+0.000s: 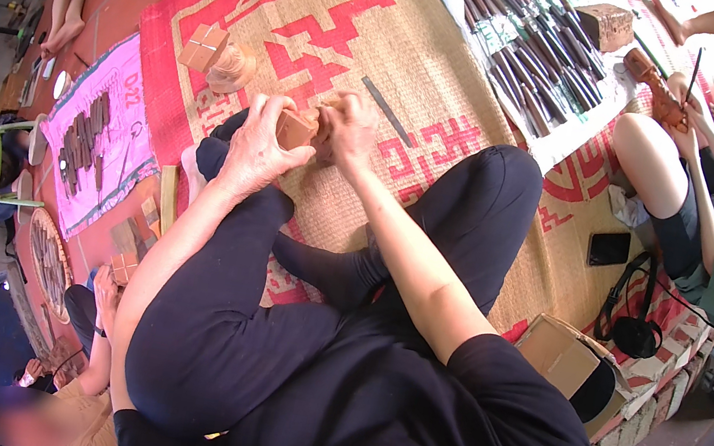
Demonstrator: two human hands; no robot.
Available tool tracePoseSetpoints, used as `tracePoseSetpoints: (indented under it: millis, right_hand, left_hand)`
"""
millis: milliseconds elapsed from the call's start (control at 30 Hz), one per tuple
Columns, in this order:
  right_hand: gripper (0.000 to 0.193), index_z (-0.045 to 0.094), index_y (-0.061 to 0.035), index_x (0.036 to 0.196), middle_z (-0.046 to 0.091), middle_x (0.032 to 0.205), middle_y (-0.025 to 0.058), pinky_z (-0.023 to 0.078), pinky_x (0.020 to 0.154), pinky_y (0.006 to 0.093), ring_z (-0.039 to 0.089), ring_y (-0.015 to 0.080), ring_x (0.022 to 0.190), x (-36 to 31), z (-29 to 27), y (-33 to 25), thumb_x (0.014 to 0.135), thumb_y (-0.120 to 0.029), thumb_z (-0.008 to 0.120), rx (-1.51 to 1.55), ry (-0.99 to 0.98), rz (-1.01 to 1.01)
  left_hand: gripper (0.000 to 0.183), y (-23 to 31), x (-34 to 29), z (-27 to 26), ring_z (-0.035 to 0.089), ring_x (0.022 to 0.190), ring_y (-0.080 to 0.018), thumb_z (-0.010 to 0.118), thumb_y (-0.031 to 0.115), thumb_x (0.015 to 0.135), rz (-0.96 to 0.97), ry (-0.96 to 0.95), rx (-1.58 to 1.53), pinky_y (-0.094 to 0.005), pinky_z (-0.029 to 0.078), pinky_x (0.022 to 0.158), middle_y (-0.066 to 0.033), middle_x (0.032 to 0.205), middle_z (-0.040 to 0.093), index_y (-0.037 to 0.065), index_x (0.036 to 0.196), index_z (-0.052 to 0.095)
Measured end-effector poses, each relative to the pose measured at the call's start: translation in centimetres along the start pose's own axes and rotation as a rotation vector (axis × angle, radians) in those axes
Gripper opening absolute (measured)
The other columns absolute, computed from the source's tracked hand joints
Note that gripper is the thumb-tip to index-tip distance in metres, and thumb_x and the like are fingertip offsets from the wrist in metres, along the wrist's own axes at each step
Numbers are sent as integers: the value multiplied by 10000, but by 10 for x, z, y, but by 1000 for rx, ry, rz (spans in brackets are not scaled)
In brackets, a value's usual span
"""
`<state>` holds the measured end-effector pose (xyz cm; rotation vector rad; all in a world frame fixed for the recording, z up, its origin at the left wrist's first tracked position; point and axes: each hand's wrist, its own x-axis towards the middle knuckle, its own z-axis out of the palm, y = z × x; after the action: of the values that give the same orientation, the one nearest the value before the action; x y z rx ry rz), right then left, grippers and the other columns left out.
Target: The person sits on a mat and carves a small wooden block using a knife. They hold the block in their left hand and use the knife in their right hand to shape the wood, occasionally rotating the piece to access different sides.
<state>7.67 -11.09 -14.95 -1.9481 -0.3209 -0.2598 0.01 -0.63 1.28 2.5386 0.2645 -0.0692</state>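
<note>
My left hand (257, 148) grips a reddish-brown wooden carving (295, 130), thumb on its near side and fingers over the far side. It is held above the mat, just past my bent left leg. Close against the carving's right end is my right hand (349, 133), its fingers curled in. Whatever is between those fingers is hidden. To the left of my hands, a rounded carved wooden piece (231, 69) and a squared wooden block (203, 48) rest on the mat. Beyond my right hand lies a flat dark metal strip (387, 112).
Many dark-handled carving tools (540, 50) cover a white cloth at the far right, beside a wood block (605, 26). More lie on a pink cloth (95, 139) at left. At right, another person holds a brown carving (658, 88); a phone (609, 250) and cardboard box (557, 359) lie nearer.
</note>
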Motion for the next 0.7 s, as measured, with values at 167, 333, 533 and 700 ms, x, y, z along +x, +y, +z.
tracePoseSetpoints:
  millis: [167,333,533,700]
  right_hand:
    - [228,595,-72,897,620,1092,98,391,889,435,546,315,1007,6,-13,-27,770,-196,738,133,-42,-38]
    - [212,588,-68,830,626,1090,96,393,883,443,553,316,997,1,-3,-27,761,-193,745,159,-24,-74]
    - [244,587,-77,814,632,1061,97,403,844,449,558,323,953,11,-13,-20,738,-212,775,78,-26,-91]
    - [260,586,-85,833,631,1050,80,414,835,433,560,318,951,8,-7,-32,720,-206,787,281,-74,28]
  left_hand:
    - [658,-3,-1,0,611,1027,-352,805,304,681,16,2,14,-446,527,847,-144,1129,484,91,1213,481]
    - [623,0,0,1,618,987,-327,807,293,682,4,2,18,-427,525,826,-121,1106,486,104,1185,493]
    - [647,0,-1,-1,619,1011,-348,813,297,679,14,-13,27,-446,533,838,-136,1116,487,100,1201,484]
    - [636,5,1,-1,616,1016,-346,813,289,680,38,-11,15,-443,533,839,-135,1118,482,96,1191,487]
